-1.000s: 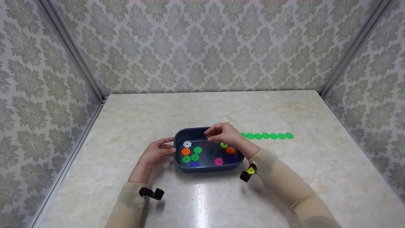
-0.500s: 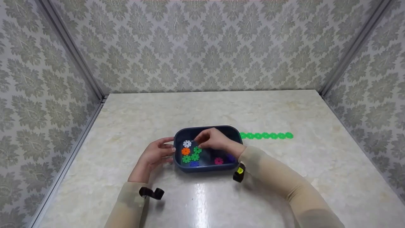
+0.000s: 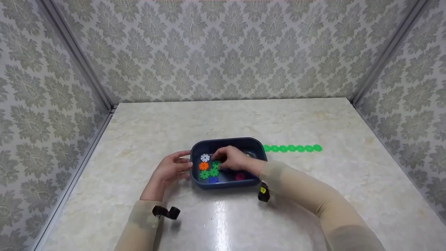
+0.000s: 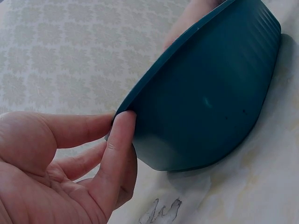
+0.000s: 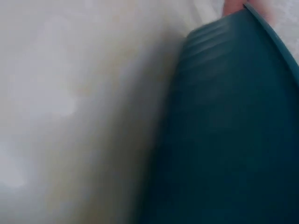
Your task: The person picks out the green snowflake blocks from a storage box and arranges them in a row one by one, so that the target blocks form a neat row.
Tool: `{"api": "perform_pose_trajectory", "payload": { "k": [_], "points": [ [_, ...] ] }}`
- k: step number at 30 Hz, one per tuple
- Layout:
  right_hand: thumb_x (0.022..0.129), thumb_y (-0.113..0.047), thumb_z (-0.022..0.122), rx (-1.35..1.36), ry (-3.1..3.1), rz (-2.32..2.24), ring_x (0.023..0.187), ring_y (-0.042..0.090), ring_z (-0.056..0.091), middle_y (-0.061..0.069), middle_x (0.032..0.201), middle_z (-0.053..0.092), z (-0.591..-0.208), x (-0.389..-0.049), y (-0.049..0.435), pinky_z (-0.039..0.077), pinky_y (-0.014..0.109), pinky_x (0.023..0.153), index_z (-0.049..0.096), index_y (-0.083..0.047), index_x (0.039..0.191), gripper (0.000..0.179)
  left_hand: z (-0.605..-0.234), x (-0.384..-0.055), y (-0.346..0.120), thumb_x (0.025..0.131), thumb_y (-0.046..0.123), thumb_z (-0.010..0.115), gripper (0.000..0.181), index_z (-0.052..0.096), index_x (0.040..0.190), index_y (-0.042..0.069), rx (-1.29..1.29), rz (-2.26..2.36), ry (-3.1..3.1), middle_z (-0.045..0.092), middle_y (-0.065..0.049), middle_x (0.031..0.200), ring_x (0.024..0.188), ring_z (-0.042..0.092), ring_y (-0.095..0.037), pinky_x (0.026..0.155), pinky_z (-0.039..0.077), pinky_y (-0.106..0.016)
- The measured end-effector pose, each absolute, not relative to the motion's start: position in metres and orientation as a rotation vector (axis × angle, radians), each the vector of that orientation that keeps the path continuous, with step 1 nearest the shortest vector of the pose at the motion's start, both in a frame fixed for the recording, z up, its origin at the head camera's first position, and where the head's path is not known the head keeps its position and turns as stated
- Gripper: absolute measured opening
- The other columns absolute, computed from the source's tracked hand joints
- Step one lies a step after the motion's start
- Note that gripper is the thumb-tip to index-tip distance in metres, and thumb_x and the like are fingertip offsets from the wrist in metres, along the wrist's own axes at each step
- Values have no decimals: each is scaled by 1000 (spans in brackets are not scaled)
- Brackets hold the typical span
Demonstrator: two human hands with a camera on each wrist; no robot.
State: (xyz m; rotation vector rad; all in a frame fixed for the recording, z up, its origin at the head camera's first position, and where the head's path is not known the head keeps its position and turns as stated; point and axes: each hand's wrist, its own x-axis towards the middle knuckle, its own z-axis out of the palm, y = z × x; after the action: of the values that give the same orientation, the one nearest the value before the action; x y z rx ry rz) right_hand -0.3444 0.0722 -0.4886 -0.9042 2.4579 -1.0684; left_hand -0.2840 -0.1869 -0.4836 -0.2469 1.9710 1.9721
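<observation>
**Left hand pinches the tray's rim while the right reaches in among coloured discs**

Nearest are two beige sleeves [image 3: 299,188], each with a small black wrist-worn device [image 3: 263,194] at the cuff. The right device bears a bright yellow patch [image 3: 263,190]; any marking on it is too small to read.

The left hand [image 3: 174,168] grips the near-left end of a dark blue, round-cornered plastic tray [image 3: 209,185], which sits on a pale marbled tabletop [image 3: 156,129]. The left wrist view shows the pinch plainly: thumb at the rim, a finger against the outer wall. The wrist views turn the tray teal and show ribbing on its outside, while only the head view shows its contents.

Inside, toward the left end, lie a blue notched disc [image 3: 213,180], green notched discs [image 3: 213,172], an orange notched disc [image 3: 203,166] and a white notched disc [image 3: 205,157]. A pink notched disc [image 3: 240,176] lies further right, near the front wall. The right hand [image 3: 235,158] is in the tray, fingers bent over the uppermost green disc; whether it grasps that disc cannot be told.

Past the tray's right end stretches a straight chain of bright green discs [image 3: 292,148]. Beyond the tabletop rises a wall of grey-green leaf-patterned paper [image 3: 216,52].
</observation>
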Motion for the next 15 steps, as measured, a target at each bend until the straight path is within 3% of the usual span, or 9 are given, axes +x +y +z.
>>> {"api": "perform_pose_trajectory", "payload": {
  "k": [15],
  "points": [
    [85, -5, 82, -1021, 2571, -858, 104, 29, 66, 14, 113, 71, -487, -339, 71, 56, 36, 92, 76, -6, 118, 33, -484, -284, -188, 96, 2, 69, 61, 48, 152, 9, -223, 1977, 1969, 63, -8, 113, 89, 65, -14, 72, 61, -30]
  ]
}}
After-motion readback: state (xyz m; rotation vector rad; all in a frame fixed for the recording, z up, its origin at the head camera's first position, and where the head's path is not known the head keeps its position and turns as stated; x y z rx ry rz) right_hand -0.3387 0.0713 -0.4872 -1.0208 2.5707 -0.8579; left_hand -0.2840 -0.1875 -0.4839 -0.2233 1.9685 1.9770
